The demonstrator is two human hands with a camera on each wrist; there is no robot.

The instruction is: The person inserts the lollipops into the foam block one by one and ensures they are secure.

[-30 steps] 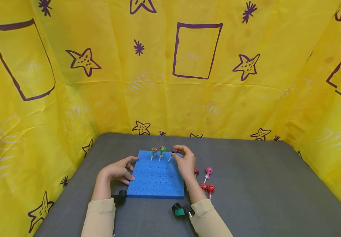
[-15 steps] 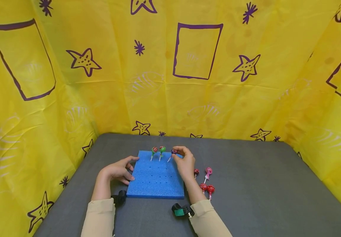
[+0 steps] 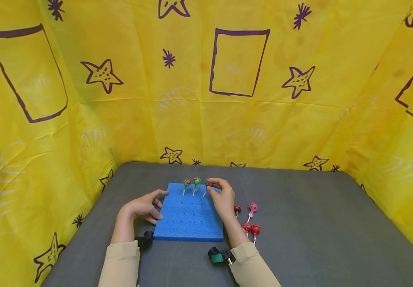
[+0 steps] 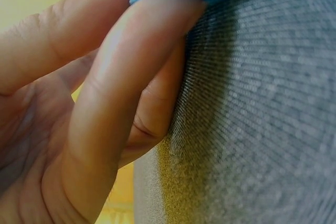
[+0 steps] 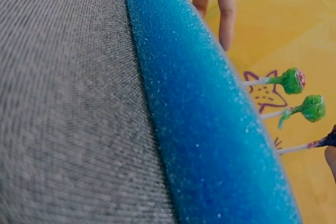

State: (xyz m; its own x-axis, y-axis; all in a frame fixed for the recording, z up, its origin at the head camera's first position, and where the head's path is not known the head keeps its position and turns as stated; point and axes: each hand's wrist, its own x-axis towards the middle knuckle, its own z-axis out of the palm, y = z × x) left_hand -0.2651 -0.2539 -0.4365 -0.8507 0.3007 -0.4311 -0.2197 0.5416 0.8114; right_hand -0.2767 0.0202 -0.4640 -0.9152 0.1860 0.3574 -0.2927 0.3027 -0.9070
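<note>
Lower centre: your right hand, pinching lollipop, seemingly planting it; seat firmly before release. Left hand: fingers apart, touching foam.

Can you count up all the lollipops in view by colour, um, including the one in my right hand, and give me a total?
Green lollipops: 2
Purple lollipop: 1
Red lollipops, one darker: 3
Pink lollipop: 1
Total in view: 7
</note>
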